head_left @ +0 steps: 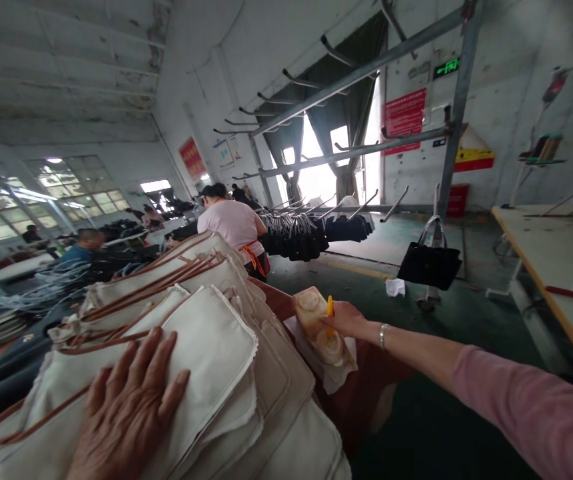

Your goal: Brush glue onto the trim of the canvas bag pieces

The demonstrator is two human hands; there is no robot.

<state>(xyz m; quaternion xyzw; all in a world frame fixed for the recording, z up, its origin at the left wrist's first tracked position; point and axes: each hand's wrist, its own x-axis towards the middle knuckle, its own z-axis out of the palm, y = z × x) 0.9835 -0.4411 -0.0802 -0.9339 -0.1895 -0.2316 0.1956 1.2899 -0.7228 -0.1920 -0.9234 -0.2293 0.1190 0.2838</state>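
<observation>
My left hand (129, 400) rests with fingers spread on a pile of cream-white sewn bag pieces (206, 340) with brown edging, which overlap in layers. My right hand (349, 320), a bracelet at its wrist, reaches out and is closed around a yellow-handled tool (330, 308). The working end of that tool is too unclear to name. Right below it lies a stained, pale container (309, 301) with round ring-like shapes on top. Under the container is a crumpled white sheet (339, 379) on a brown surface (374, 353).
A co-worker in a pink top (229, 227) stands beyond the pile. Dark bags (296, 237) hang from a metal rack (356, 97), and one black handbag (429, 263) hangs at its near post. A wooden-edged table (556, 267) is at right. Dark rolls (11, 373) lie at left.
</observation>
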